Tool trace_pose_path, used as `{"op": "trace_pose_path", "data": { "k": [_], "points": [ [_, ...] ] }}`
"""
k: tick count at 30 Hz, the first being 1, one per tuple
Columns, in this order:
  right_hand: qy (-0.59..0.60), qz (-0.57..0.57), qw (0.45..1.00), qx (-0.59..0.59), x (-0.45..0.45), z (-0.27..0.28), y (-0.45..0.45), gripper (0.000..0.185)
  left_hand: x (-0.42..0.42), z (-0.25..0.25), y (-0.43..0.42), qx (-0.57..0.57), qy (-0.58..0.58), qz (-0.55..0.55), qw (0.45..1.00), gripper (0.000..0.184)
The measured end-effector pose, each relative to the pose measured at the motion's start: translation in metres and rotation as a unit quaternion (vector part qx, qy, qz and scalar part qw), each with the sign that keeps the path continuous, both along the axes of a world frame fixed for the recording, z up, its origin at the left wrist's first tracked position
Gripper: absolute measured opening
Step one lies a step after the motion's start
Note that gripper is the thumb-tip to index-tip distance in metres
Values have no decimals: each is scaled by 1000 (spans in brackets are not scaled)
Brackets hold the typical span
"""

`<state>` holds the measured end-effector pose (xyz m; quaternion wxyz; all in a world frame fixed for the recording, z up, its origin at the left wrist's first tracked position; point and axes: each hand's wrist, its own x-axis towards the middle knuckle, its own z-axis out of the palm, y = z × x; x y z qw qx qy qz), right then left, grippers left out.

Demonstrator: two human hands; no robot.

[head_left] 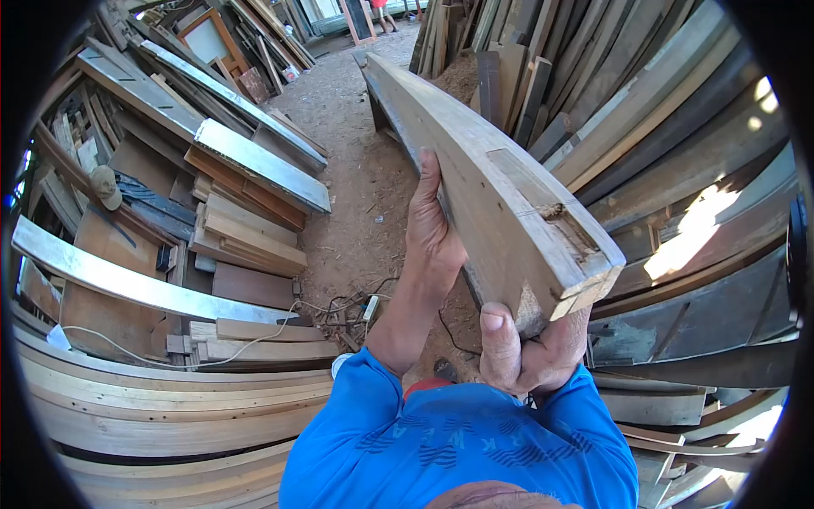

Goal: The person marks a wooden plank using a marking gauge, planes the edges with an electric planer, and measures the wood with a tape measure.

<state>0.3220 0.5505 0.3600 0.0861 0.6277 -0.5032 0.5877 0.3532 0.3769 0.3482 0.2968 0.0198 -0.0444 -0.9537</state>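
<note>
A long, thick wooden plank (pixel 462 157) is held up in front of me, its far end pointing away over the floor. Cut into its upper edge near my body are a shallow rectangular recess and a deeper, rough-edged slot. My left hand (pixel 432 220) grips the plank's left side partway along, thumb up against the face. At the near end my right hand (pixel 534 348) holds the plank from below, with the thumb on the left side and the other fingers partly hidden beneath the wood.
Stacked boards (pixel 254 229) and long planks (pixel 178 399) fill the left side. Upright timber (pixel 543 76) leans along the right. A power strip (pixel 370 308) and cables lie on the dusty floor (pixel 348 178). A person's legs (pixel 384 17) show far back.
</note>
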Motion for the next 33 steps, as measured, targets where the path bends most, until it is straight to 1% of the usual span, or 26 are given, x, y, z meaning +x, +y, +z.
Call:
{"op": "trace_pose_path", "data": {
  "k": [3,5,8,11,14,16,18,19,21,27,33],
  "points": [
    [-9,1,1000,20,6,2,-3,96,-4,-22,-21,4,51,-63,997,51],
    [4,27,999,25,5,5,-7,97,-5,-27,-28,-47,141,-83,985,51],
    [33,62,997,13,4,9,-14,98,-3,-32,-32,-42,157,-70,984,50],
    [15,75,997,20,8,4,-15,99,2,-31,-34,-33,171,-77,982,50],
    [32,55,998,-3,11,5,-15,99,6,-28,-32,-47,144,-72,986,51],
    [17,8,1000,-7,19,-1,-12,92,8,-30,-32,-64,134,-74,986,53],
    [-17,-24,999,-16,28,-6,-12,81,13,-31,-30,-8,87,-87,992,52],
    [-2,-35,999,-15,28,-9,-10,78,14,-32,-28,22,62,-94,993,52],
    [29,-56,998,-14,27,-15,-7,73,17,-36,-24,46,35,-93,994,51],
    [38,-53,998,-14,30,-31,-2,72,23,-46,-17,36,45,-70,996,48],
    [-21,-55,997,-41,41,-51,-3,73,18,-63,-24,15,61,-86,994,47]
  ]
}}
